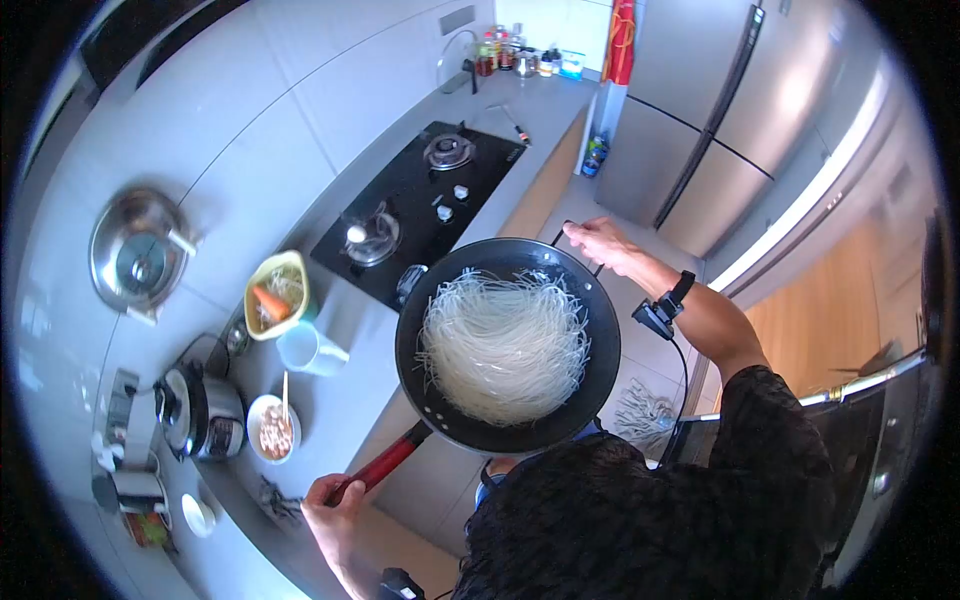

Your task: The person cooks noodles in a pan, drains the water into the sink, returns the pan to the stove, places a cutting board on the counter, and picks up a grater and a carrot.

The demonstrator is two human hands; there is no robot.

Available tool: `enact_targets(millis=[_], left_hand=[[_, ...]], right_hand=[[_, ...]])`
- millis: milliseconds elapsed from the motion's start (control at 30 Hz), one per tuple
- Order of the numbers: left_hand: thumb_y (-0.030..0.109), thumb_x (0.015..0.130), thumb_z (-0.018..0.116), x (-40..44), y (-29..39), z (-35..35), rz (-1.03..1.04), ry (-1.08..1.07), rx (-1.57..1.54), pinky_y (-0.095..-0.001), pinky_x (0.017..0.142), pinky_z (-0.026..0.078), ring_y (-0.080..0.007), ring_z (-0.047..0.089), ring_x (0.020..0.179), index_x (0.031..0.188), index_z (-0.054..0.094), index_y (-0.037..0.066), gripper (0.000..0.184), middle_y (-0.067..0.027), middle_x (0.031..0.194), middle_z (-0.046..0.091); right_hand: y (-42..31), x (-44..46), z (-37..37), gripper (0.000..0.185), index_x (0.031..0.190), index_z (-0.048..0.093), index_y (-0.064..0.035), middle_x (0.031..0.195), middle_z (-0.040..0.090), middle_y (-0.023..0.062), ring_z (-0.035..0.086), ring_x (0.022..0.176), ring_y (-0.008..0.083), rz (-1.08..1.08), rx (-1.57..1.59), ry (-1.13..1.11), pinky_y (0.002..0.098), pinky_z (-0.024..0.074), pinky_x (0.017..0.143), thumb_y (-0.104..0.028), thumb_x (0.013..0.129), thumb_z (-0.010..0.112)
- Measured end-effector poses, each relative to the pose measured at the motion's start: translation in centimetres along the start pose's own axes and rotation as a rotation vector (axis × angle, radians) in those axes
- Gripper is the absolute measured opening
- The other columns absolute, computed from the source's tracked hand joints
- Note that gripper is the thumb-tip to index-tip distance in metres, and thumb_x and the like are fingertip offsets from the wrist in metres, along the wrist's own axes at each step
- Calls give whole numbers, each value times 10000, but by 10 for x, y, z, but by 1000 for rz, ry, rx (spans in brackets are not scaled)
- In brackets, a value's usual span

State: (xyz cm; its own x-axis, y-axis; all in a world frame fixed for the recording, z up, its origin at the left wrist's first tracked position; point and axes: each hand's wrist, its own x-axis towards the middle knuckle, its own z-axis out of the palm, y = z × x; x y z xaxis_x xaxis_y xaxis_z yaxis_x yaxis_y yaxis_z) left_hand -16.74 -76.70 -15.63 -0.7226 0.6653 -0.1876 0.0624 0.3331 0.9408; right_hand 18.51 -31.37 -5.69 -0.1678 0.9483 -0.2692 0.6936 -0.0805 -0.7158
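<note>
The pan (604, 335) looks heavy, noodles (505, 345) slippery; both ends need holding. My left fingers (344, 502) pinch the handle (395, 455), right fingers (588, 236) the loop (599, 269).

Text or numbers — none legible here.

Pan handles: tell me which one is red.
The long handle, gripped by the left hand; the thin loop handle in the right hand is dark.

There's your steel refrigerator (690, 70), and look, a red cloth (621, 42) hangs right beside it! You've got condiment bottles (487, 57) bunched near it, a rice cooker (214, 412) standing well apart from it.
</note>
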Motion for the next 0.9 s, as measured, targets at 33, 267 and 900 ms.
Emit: enact_targets(millis=[33,267,900], left_hand=[[67,750,767,22,1,0,19,-46,-1,-244,602,445,-88,551,635,889,688,-43,194,-36,708,644],[104,759,779,133,-42,28,127,-165,-4,-218,523,396,-61,516,581,882,701,-20,191,-6,679,631],[126,770,766,141,-122,0,224,-93,-79,-236,606,480,-107,610,651,921,700,-40,234,-55,709,670]], right_hand=[[5,-1,3,448,843,614,-70,560,432,-61,324,435,45,15,4,29,264,218,370,-506,940,587],[47,39,29,488,805,667,-45,639,579,35,505,520,151,-4,-23,259,353,365,445,-523,894,625],[-12,34,78,568,967,720,-10,823,685,180,649,762,307,-338,-107,294,421,498,709,-552,880,575]])
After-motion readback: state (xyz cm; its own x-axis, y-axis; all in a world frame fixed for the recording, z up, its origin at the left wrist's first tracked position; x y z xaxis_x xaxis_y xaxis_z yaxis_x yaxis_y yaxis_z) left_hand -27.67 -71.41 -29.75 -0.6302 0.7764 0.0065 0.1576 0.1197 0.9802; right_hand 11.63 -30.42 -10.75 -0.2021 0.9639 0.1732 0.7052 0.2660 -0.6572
